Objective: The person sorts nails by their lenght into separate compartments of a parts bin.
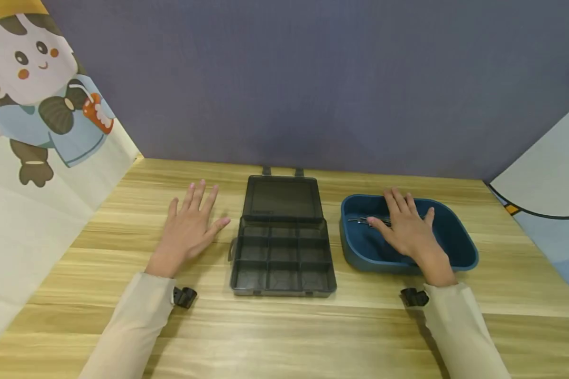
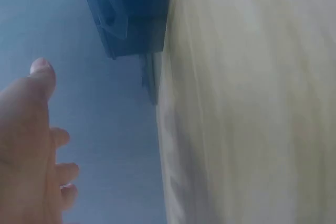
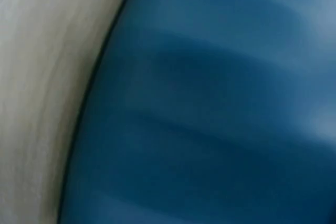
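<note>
In the head view my left hand [image 1: 186, 229], fingers spread, is over the table left of a dark translucent compartment box [image 1: 283, 252]. The box lies with its lid [image 1: 283, 197] folded back, its compartments facing up. My right hand [image 1: 410, 231] is spread above a blue bin [image 1: 360, 258] to the right, holding nothing that I can see. Several thin metal pieces [image 1: 359, 220] lie in the bin, partly hidden by that hand; their kind is too small to tell. The left wrist view catches the thumb [image 2: 26, 114] and a corner of the box [image 2: 131, 19].
A wood-grain table [image 1: 275, 337] carries both containers. Behind it rises a grey-blue panel [image 1: 313, 84], close to the lid's latches. A printed cartoon sheet [image 1: 42, 95] stands on the left, and another pale sheet [image 1: 550, 163] on the right.
</note>
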`<state>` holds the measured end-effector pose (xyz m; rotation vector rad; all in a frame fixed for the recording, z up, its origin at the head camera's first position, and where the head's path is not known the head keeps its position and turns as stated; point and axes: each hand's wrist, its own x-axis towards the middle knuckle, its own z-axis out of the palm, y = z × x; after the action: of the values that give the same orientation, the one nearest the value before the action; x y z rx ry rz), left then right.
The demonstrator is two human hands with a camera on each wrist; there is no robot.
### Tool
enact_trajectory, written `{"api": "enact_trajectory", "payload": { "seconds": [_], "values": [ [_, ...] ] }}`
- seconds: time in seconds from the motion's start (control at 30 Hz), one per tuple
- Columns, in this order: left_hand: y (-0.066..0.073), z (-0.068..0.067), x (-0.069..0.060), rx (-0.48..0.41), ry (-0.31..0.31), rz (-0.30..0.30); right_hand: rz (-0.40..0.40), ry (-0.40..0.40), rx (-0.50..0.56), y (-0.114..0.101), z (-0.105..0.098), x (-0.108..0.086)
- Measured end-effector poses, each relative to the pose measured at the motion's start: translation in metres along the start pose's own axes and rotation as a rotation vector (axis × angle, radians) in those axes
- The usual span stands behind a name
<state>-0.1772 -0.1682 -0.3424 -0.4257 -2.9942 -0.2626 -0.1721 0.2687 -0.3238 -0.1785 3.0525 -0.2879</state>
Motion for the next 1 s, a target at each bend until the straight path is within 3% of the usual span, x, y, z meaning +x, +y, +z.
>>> {"api": "enact_trajectory", "payload": {
  "seconds": [0.27,0.37,0.5,0.6,0.73,0.9,1.0],
  "values": [
    [0.007,0.011,0.007,-0.115,-0.044,0.107,-0.046,-0.062,0.118,-0.002,-0.012,-0.002],
    [0.012,0.016,0.010,-0.245,-0.064,0.173,-0.066,-0.085,0.135,-0.004,-0.022,-0.003],
    [0.019,0.022,0.016,-0.497,-0.105,0.229,-0.091,-0.100,0.126,-0.003,-0.036,-0.004],
    [0.021,0.027,0.016,-0.671,-0.142,0.224,-0.117,-0.108,0.103,-0.001,-0.042,-0.004],
    [0.026,0.037,0.013,-0.810,-0.125,0.209,-0.135,-0.113,0.087,0.000,-0.043,-0.004],
    [0.032,0.050,0.009,-0.893,-0.093,0.188,-0.140,-0.148,0.096,0.005,-0.038,-0.003],
    [0.033,0.054,0.007,-0.891,-0.080,0.173,-0.145,-0.172,0.081,0.009,-0.034,0.000]
  ]
}}
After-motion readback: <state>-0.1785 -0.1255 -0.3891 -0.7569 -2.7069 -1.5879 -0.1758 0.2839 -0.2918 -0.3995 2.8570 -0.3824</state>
